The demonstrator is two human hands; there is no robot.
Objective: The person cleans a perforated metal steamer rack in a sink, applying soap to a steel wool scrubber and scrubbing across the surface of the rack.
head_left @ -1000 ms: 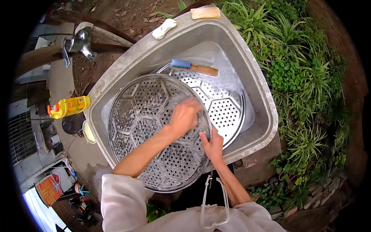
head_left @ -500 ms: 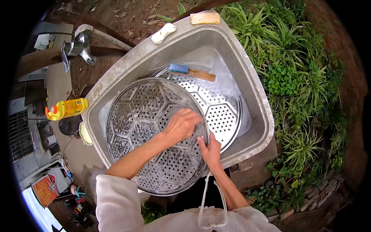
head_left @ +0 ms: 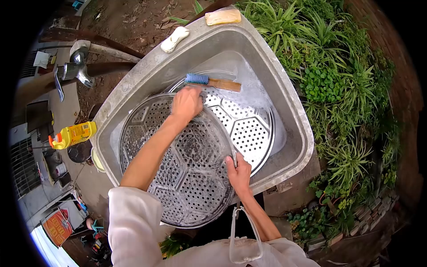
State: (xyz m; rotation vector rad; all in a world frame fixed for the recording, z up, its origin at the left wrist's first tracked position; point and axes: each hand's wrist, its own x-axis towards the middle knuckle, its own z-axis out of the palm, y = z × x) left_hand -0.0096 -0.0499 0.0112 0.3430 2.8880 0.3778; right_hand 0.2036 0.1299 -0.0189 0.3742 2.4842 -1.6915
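A round perforated metal tray (head_left: 195, 187) with raised hexagon lines leans tilted over the near side of the stone sink. My right hand (head_left: 239, 174) grips its right rim, thumb on top. My left hand (head_left: 187, 105) is closed at the tray's far edge; whatever lies beneath its fingers is hidden and blurred. Wet, greyish streaks cover the tray. Below it, a second, shinier perforated tray (head_left: 250, 134) lies in sudsy water. A wooden brush with blue bristles (head_left: 224, 84) rests at that tray's far edge, just beyond my left hand.
The sink rim (head_left: 291, 95) carries a white bone-shaped object (head_left: 175, 39) and a yellowish bar (head_left: 223, 17). A yellow bottle (head_left: 76, 134) with an orange cap stands at the left, below a metal tap (head_left: 79, 66). Green plants (head_left: 329, 89) grow along the right.
My left hand has moved from the tray's right part up and left to its far edge. My right hand still grips the rim. The view has shifted slightly.
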